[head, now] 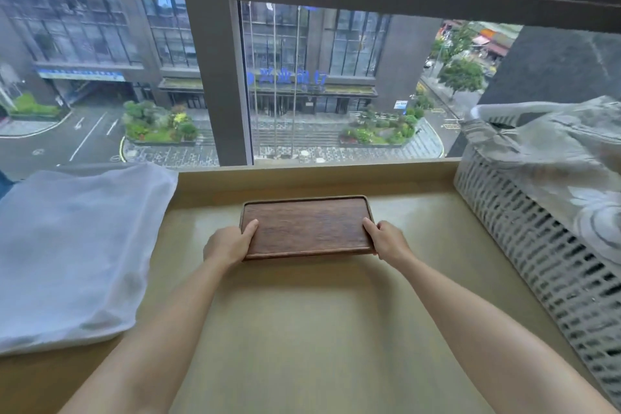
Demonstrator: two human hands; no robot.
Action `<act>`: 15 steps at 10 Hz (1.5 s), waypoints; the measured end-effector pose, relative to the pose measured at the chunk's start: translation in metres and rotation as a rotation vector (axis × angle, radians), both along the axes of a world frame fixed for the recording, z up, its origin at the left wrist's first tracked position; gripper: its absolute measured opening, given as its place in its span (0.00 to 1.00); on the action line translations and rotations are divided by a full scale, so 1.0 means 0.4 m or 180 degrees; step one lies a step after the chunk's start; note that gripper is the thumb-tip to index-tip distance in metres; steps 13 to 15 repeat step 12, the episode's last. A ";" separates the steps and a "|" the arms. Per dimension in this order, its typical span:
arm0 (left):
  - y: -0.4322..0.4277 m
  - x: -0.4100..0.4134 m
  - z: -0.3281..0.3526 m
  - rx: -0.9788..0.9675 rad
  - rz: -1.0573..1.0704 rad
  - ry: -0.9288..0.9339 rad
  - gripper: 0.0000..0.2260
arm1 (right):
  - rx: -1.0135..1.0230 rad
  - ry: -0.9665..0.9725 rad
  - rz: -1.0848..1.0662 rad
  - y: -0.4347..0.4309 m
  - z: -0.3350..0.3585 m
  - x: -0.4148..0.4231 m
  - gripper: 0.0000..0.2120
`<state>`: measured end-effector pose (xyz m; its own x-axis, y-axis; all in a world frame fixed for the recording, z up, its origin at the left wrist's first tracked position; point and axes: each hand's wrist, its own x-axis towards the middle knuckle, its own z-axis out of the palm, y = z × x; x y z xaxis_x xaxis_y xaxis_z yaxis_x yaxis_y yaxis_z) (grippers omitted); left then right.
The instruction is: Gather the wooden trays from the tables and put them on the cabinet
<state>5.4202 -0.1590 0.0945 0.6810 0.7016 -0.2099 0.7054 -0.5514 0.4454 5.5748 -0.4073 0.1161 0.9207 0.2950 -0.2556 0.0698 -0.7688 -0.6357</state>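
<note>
A dark brown rectangular wooden tray (306, 227) with a low rim lies flat on the pale beige cabinet top (302, 329), in the middle of the view below the window. My left hand (230, 244) grips its left short edge, thumb on top of the rim. My right hand (386, 240) grips the right short edge the same way. Nothing lies in the tray. I cannot tell whether it rests on the surface or hangs just above it.
A soft bundle wrapped in white translucent plastic (74, 252) lies on the left. A white slatted basket (544, 245) with a plastic bag in it stands on the right. A large window (336, 77) with a grey frame rises right behind the cabinet top.
</note>
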 end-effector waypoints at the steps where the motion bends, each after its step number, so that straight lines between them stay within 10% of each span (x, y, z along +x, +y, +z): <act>1: 0.022 0.031 -0.008 0.0043 0.0052 0.0055 0.29 | -0.0070 -0.0003 0.0090 0.031 -0.014 0.041 0.22; 15: 0.095 0.144 0.104 0.0529 -0.0331 0.1065 0.28 | -0.0965 -0.0194 0.0907 0.115 0.019 0.210 0.25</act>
